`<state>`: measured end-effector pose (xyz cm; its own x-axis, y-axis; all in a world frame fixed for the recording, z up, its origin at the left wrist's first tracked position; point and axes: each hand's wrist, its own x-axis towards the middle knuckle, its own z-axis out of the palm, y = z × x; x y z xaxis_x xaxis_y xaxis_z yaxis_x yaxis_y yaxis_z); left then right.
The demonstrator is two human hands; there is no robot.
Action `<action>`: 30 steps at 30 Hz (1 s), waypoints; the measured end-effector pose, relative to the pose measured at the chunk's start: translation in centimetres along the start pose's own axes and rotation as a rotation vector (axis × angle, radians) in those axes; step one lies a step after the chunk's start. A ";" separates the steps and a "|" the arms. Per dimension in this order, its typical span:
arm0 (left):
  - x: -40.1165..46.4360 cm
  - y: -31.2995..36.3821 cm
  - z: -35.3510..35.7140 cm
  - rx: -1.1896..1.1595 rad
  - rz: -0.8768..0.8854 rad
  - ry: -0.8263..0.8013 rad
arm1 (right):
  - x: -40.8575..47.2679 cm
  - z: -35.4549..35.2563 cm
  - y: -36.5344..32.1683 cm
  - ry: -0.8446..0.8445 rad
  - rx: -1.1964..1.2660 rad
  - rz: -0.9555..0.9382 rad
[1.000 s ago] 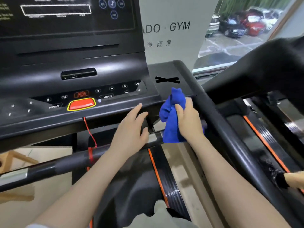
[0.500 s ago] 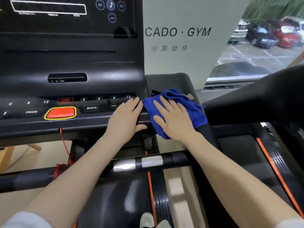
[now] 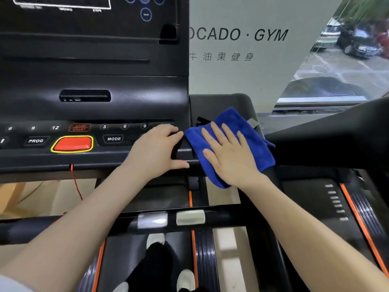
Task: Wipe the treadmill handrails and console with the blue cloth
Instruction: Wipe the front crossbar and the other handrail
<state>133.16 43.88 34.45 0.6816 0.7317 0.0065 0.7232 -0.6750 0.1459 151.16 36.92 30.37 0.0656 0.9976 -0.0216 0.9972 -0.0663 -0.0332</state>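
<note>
- My right hand (image 3: 229, 152) lies flat on the blue cloth (image 3: 248, 131), fingers straight and spread, pressing it down just right of the frame's centre.
- The cloth is spread out under that palm on the black ledge at the right end of the console (image 3: 94, 106); its lower corner hangs over the ledge's front edge beneath my wrist, and its upper edge shows beyond my fingertips.
- My left hand (image 3: 156, 151) rests on the console's button strip just to the left of the cloth, fingers loosely extended and holding nothing, thumb along the lower front edge. Its fingertips come close to the cloth's left edge; I cannot tell whether they touch it.
- The red button (image 3: 72, 143) with its yellow rim sits in the left half of the frame, well apart from both hands, with the MODE button (image 3: 113, 138) between it and my left hand.
- The cross handrail (image 3: 221, 218) with two silver pads runs across the lower frame, below both forearms.
</note>
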 end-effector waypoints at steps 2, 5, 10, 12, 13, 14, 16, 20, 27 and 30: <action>1.2 -0.1 -0.6 -0.013 0.029 -0.003 | 2.2 -0.2 0.4 0.006 0.021 -0.014; 3.0 -0.2 -0.8 0.061 0.065 -0.117 | 5.6 -0.4 1.0 0.016 0.078 -0.008; 5.2 -0.8 -1.0 0.035 0.143 -0.144 | 10.8 -1.1 2.3 0.069 0.116 0.033; 5.5 -1.0 -0.9 0.032 0.142 -0.172 | 12.8 -1.1 3.6 0.084 0.068 0.087; 5.5 -1.1 -0.8 0.033 0.141 -0.187 | 13.7 -1.2 4.3 0.088 0.044 0.121; 5.4 -1.2 -0.7 0.025 0.141 -0.202 | 14.4 -1.3 4.9 0.080 0.027 0.160; 5.3 -1.4 -0.6 -0.014 0.130 -0.219 | 14.7 -1.5 6.1 0.055 0.021 0.229; 5.2 -1.4 -0.8 -0.049 0.142 -0.220 | 10.2 -0.6 6.6 0.085 0.012 0.261; 5.4 -1.0 -0.8 0.003 0.151 -0.230 | 5.2 -0.5 5.5 0.040 0.043 0.216; 5.2 -0.6 -1.2 0.039 0.126 -0.234 | 8.7 -0.5 8.0 0.065 0.198 0.273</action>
<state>136.15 48.14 35.54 0.7705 0.6029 -0.2073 0.6316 -0.7659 0.1202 159.77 45.10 30.39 0.3373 0.9414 0.0067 0.9171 -0.3270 -0.2281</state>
